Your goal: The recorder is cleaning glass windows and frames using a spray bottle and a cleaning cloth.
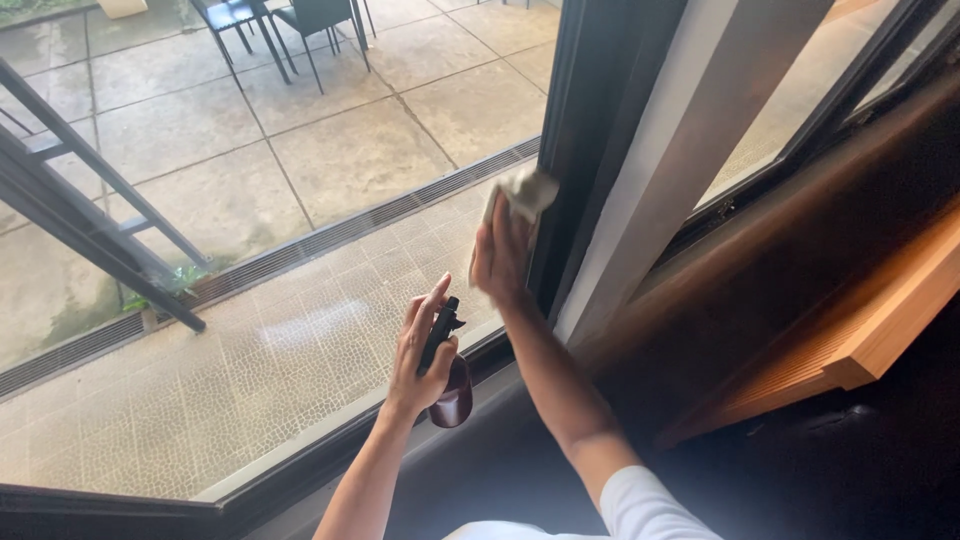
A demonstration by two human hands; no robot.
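Observation:
My left hand (420, 352) grips a small brown spray bottle (452, 394) with a black nozzle, held up in front of the window glass (250, 200). My right hand (500, 255) presses a pale folded cloth (522, 192) flat against the glass, right beside the dark vertical window frame (585, 140). The cloth sticks out above my fingers. Both forearms reach up from the bottom of the view, and a white sleeve shows on my right arm.
Through the glass lie a paved terrace, a long drain grate (300, 245) and dark chairs (300, 25) at the top. A dark metal railing (90, 220) crosses on the left. A wooden ledge (870, 330) juts out at the right, below a second window.

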